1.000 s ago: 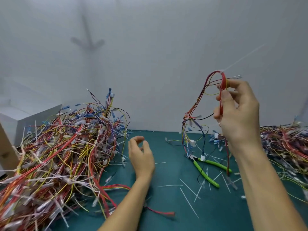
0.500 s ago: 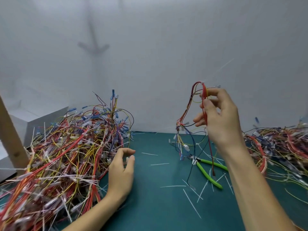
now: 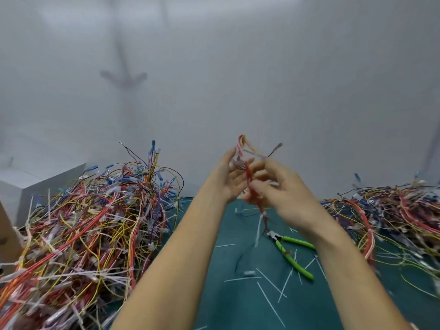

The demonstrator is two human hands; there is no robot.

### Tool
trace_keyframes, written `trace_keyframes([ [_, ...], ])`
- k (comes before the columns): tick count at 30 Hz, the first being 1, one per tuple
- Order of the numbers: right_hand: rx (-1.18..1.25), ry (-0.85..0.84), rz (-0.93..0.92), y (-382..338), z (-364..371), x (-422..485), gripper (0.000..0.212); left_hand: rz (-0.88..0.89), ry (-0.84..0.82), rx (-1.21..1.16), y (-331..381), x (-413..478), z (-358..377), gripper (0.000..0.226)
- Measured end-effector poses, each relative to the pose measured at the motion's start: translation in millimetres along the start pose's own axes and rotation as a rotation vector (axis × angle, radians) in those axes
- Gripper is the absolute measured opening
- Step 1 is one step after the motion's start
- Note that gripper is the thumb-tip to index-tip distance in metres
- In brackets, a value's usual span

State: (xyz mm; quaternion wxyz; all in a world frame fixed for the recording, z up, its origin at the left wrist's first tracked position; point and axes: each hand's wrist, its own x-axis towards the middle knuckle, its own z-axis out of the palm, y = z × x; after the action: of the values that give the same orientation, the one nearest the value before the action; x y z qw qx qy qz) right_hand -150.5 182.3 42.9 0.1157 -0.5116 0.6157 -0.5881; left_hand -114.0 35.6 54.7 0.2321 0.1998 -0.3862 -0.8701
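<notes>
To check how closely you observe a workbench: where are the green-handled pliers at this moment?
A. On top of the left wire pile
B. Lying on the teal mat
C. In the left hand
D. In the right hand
B: the green-handled pliers lie on the teal mat, with the left hand and the right hand both up at a wire bundle.

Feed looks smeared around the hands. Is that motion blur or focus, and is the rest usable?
Head view: motion blur smears the left hand, the right hand and the wire bundle between them, so finger detail is soft; the green-handled pliers and left wire pile are fairly sharp; lighting is soft, no glare, one faint shadow on the wall.
</notes>
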Motion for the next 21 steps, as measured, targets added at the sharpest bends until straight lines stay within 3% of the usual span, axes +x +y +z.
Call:
trace_keyframes([
  [2,-0.046,-0.084,0.183,6.0,0.6,-2.2,0.028,0.16,0.001,0.047,8.0,1.4,4.3,0.03],
  [7,-0.362,-0.237,0.398,18.0,8.1,-4.9,0.015,0.367,-0.059,0.021,31.6,-20.1,12.0,0.047],
  [9,-0.41,-0.263,0.432,18.4,10.2,-4.5,0.017,0.436,-0.063,0.007,35.1,-27.1,12.9,0.031],
  [12,-0.567,-0.293,0.448,15.1,4.9,-5.6,0.015,0.541,-0.051,0.18,31.7,-34.8,8.4,0.014],
  [14,-0.713,-0.204,0.416,13.8,-5.1,-3.8,0.025,0.595,-0.111,0.33,24.3,-38.4,1.6,0.015],
  [16,-0.705,0.015,0.338,12.5,-15.0,-0.4,0.031,0.638,-0.18,0.429,14.6,-43.0,-4.6,0.022],
  [19,-0.278,0.405,0.204,8.0,-22.1,4.5,0.027,0.684,-0.276,0.537,1.5,-49.3,-10.4,0.029],
  [21,-0.024,0.5,0.164,3.8,-21.0,6.2,0.025,0.68,-0.324,0.64,-5.8,-52.5,-13.0,0.029],
])
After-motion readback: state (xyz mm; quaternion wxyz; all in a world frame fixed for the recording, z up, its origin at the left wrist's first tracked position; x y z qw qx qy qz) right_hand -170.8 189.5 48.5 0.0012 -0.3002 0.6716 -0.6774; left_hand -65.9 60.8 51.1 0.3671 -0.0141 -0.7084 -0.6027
